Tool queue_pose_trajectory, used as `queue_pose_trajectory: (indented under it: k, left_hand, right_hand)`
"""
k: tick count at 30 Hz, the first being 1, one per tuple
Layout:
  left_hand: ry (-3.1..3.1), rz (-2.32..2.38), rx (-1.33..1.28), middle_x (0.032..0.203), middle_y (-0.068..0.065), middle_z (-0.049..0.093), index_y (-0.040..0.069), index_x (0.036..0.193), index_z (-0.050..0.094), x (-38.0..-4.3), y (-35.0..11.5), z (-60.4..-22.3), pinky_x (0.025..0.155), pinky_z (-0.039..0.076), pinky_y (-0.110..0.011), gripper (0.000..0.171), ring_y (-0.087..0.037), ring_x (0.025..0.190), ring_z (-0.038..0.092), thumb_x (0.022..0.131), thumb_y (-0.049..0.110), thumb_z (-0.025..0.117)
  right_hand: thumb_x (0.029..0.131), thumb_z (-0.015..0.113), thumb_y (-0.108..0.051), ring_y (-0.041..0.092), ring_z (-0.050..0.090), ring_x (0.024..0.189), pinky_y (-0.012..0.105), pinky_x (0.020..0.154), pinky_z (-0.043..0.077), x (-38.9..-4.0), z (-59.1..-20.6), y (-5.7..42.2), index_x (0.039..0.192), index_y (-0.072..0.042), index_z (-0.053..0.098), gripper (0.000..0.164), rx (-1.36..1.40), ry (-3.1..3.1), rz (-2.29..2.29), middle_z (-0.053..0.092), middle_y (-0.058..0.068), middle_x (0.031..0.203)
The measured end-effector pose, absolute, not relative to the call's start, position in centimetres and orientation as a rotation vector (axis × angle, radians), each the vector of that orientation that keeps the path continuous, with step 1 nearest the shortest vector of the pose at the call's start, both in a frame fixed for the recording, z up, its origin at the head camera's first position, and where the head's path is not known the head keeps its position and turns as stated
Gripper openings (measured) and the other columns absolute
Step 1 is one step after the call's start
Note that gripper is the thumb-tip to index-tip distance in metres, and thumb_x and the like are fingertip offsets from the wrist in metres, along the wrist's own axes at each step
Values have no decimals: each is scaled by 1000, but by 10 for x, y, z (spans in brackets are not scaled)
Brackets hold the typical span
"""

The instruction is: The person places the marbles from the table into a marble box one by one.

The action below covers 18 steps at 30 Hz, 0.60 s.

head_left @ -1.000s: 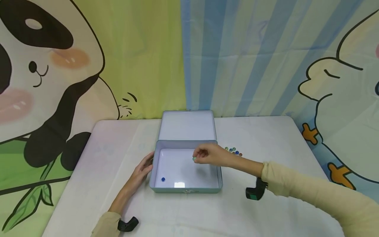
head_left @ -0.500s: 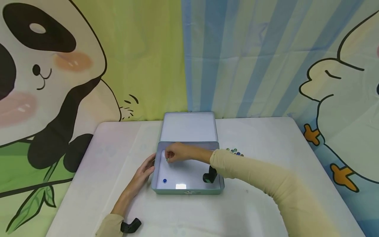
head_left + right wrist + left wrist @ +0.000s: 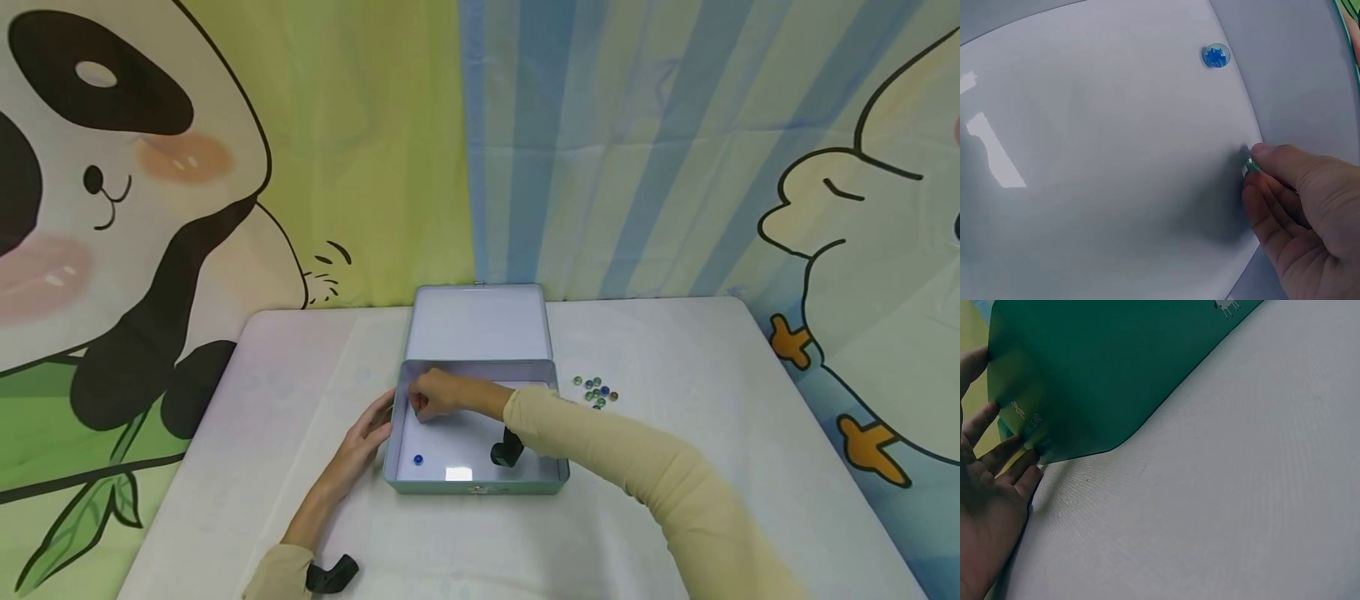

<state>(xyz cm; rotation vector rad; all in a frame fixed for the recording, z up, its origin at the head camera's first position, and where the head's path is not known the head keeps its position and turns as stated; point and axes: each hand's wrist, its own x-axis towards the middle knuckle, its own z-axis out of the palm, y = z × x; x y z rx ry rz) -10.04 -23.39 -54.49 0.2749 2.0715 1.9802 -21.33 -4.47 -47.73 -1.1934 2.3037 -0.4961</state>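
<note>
A green marble [image 3: 1250, 165] is pinched between the thumb and fingers of my right hand [image 3: 435, 393], low inside the back left part of an open tin box [image 3: 480, 487]. In the right wrist view it sits close over the box floor, beside the side wall. A blue marble [image 3: 417, 459] lies on the floor near the box's front left corner; the right wrist view shows it as clear glass with a blue swirl. My left hand [image 3: 358, 446] rests its extended fingers against the outside of the box's left wall, seen as a green surface [image 3: 1097, 375] in the left wrist view.
Several glass marbles [image 3: 604, 391] lie loose on the white table [image 3: 660, 350] right of the box. The box's lid [image 3: 480, 321] is raised at the back, toward the printed curtain [image 3: 375, 150]. My right forearm crosses over the box's right wall.
My right hand has moved left across the box with the green marble and come down near the left wall. My left hand stays at the box's side.
</note>
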Motion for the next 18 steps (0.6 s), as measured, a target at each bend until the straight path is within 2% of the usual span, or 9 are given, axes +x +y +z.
queue_pose_trajectory:
  k: [4, 7, 9, 11, 14, 18]
  left_hand:
    - [2067, 1983, 282, 164, -13, 13, 19, 156, 17, -100, -234, -545, 119, 22, -26, 57, -37, 151, 9, 104, 23, 40]
    - [2060, 1993, 289, 164, -13, 12, 18, 156, 17, -99, -235, -544, 110, 26, -8, 57, -38, 150, 8, 104, 22, 40]
    - [2062, 1993, 291, 164, -13, 12, 19, 156, 17, -99, -235, -544, 116, 26, -17, 57, -38, 150, 8, 104, 22, 40]
    - [2073, 1986, 295, 164, -13, 12, 19, 156, 18, -99, -235, -544, 116, 26, -16, 57, -38, 150, 8, 104, 22, 40]
    - [2087, 1976, 291, 164, -13, 13, 20, 156, 18, -98, -235, -544, 122, 18, -41, 56, -38, 150, 9, 104, 22, 40]
    - [2096, 1963, 298, 164, -14, 13, 19, 156, 18, -99, -235, -546, 122, 18, -38, 56, -39, 150, 8, 104, 22, 39]
  right_hand:
    - [85, 74, -10, 3, 50, 66, 9, 60, 40, -213, -480, -46, 89, -4, 68, 9, -1207, 2325, -475, 66, 1, 80]
    - [84, 74, -10, 3, 49, 66, 10, 59, 39, -212, -479, -46, 88, -4, 68, 8, -1211, 2330, -478, 66, 2, 79]
    - [84, 74, -9, 4, 49, 66, 10, 59, 38, -211, -478, -46, 88, -4, 68, 9, -1215, 2330, -483, 67, 3, 80]
    - [84, 74, -8, 5, 50, 67, 10, 59, 39, -211, -478, -46, 88, -3, 68, 9, -1220, 2332, -493, 68, 5, 81]
    - [84, 74, -10, 8, 57, 71, 10, 62, 43, -210, -477, -44, 92, -2, 69, 13, -1241, 2348, -486, 71, 8, 86]
    - [84, 75, -16, 15, 65, 82, 13, 68, 49, -211, -470, -34, 102, 0, 70, 25, -1240, 2377, -423, 73, 9, 94]
